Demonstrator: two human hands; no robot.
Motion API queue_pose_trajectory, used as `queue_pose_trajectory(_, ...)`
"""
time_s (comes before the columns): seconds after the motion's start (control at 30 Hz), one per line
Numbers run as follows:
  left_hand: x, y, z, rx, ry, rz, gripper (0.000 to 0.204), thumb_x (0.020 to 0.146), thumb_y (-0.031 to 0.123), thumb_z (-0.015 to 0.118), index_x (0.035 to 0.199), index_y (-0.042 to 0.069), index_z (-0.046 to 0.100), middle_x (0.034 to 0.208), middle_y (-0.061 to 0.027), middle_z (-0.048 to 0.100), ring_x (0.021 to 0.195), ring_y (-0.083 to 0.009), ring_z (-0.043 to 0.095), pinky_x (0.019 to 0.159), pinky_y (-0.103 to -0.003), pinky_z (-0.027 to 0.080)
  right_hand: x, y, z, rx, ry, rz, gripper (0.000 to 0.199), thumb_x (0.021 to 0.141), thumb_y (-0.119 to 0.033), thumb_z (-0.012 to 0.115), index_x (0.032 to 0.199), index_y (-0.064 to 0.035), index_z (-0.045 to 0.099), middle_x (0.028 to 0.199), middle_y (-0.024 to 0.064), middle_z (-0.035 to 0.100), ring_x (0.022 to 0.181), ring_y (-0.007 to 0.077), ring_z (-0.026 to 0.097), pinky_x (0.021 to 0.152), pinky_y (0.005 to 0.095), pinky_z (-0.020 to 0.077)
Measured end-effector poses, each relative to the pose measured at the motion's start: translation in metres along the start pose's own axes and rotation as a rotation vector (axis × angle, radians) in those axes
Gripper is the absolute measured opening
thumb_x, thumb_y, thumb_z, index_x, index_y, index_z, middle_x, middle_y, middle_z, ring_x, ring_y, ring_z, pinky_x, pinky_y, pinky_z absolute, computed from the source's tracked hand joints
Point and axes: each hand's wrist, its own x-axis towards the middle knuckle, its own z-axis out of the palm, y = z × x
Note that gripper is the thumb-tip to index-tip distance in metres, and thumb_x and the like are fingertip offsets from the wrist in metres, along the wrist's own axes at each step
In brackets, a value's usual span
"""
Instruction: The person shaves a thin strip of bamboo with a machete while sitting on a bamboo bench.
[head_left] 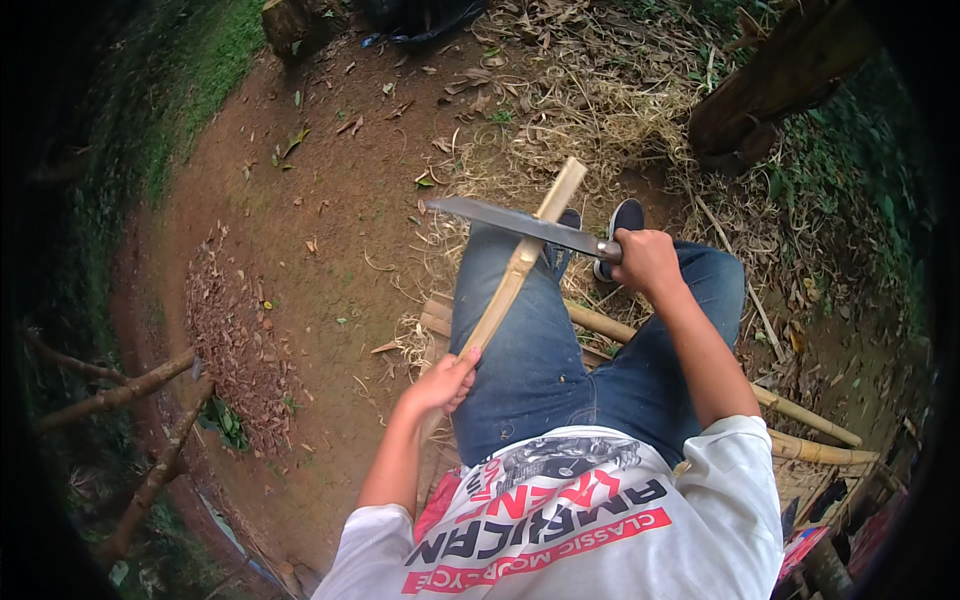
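Note:
My left hand (445, 383) is closed around the lower part of a split bamboo strip (500, 295), which slants up and away over my thigh in blue jeans. In my right hand (645, 262) is the handle of a machete (500, 217). Its long blade points left and lies across the bamboo strip near the strip's upper end, just beyond a node. From this angle I cannot tell how deep the edge sits in the bamboo.
Pale curled shavings (600, 120) cover the ground ahead. I sit on a seat of bamboo poles (815, 450). A tree trunk (770, 85) rises at the far right, a stump (286, 25) stands at the far left, and rough branches (120, 390) stick in from the left.

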Motion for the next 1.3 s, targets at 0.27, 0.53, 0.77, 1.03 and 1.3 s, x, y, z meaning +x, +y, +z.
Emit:
queue_pose_trajectory(0.27, 0.005, -0.016, -0.008, -0.065, -0.083, 0.024, 0.058, 0.098, 0.062, 0.042, 0.062, 0.017, 0.033, 0.051, 0.0074, 0.027, 0.039, -0.0067, 0.024, 0.037, -0.025, 0.020, 0.017, -0.035, 0.012, 0.065, -0.034, 0.012, 0.023, 0.066, -0.024, 0.074, 0.082, -0.0087, 0.068, 0.076, 0.0148, 0.069, 0.073, 0.0327, 0.069, 0.067, 0.0438, 0.0555)
queue_pose_trajectory(0.53, 0.008, 0.002, 0.006, -0.025, -0.009, 0.012, 0.058, 0.099, 0.061, 0.040, 0.061, 0.018, 0.029, 0.051, 0.0081, 0.025, 0.039, -0.0061, 0.021, 0.037, -0.025, 0.017, 0.013, -0.051, -0.010, 0.115, -0.043, 0.036, 0.025, 0.067, -0.021, 0.074, 0.083, -0.0043, 0.066, 0.079, 0.0173, 0.069, 0.077, 0.0343, 0.069, 0.072, 0.0441, 0.0555)
queue_pose_trajectory(0.77, 0.008, -0.001, -0.004, -0.032, -0.082, 0.000, 0.059, 0.098, 0.062, 0.040, 0.061, 0.017, 0.032, 0.050, 0.0068, 0.026, 0.038, -0.0070, 0.023, 0.036, -0.025, 0.019, 0.010, 0.013, 0.012, -0.002, -0.025, 0.132, 0.019, 0.071, -0.023, 0.072, 0.082, -0.0085, 0.068, 0.075, 0.0153, 0.069, 0.072, 0.0327, 0.069, 0.066, 0.0442, 0.0554)
queue_pose_trajectory(1.03, 0.012, -0.005, -0.004, -0.020, -0.061, -0.039, 0.059, 0.098, 0.062, 0.040, 0.062, 0.016, 0.033, 0.050, 0.0065, 0.028, 0.038, -0.0071, 0.025, 0.037, -0.025, 0.020, 0.006, -0.049, 0.004, 0.075, -0.144, 0.003, 0.020, 0.070, -0.022, 0.072, 0.086, -0.0102, 0.069, 0.080, 0.0146, 0.070, 0.078, 0.0318, 0.070, 0.072, 0.0434, 0.0563)
queue_pose_trajectory(1.3, 0.008, 0.018, 0.003, 0.083, -0.017, -0.032, 0.060, 0.098, 0.063, 0.039, 0.061, 0.016, 0.032, 0.050, 0.0062, 0.027, 0.038, -0.0075, 0.025, 0.036, -0.025, 0.021, 0.008, 0.017, -0.010, -0.020, -0.033, 0.217, 0.018, 0.070, -0.020, 0.071, 0.083, -0.0075, 0.070, 0.077, 0.0172, 0.069, 0.076, 0.0335, 0.069, 0.070, 0.0451, 0.0556)
